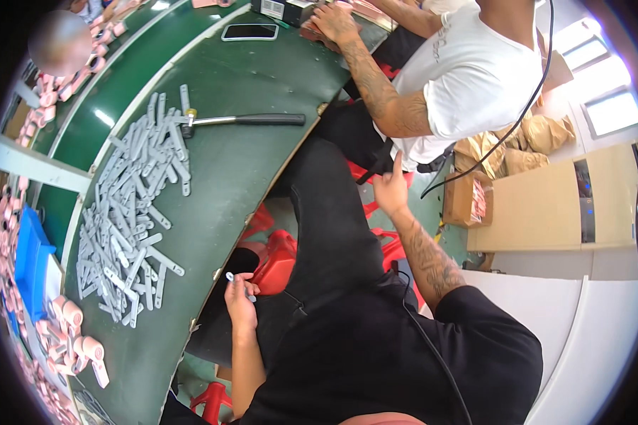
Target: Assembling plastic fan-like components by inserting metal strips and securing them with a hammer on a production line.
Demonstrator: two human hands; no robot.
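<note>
Beside the table's edge, my left hand (241, 301) is closed around a small grey plastic strip (230, 276), whose end pokes out past the fingers. My right hand (391, 191) is raised away from the table, close to the co-worker's side. Its index finger is stretched out, the other fingers look partly curled, and nothing shows in it. A heap of grey plastic strips (131, 205) lies loose on the green table (227, 85). At the heap's far end rests a hammer (262, 120) with a black handle.
A co-worker in a white shirt (468, 78) sits at far right, hands on the table. A phone (250, 32) and a dark box (283, 10) lie there. Pink handheld devices (67, 333) and a blue tray (32, 262) are left. Red stools (276, 258) stand below.
</note>
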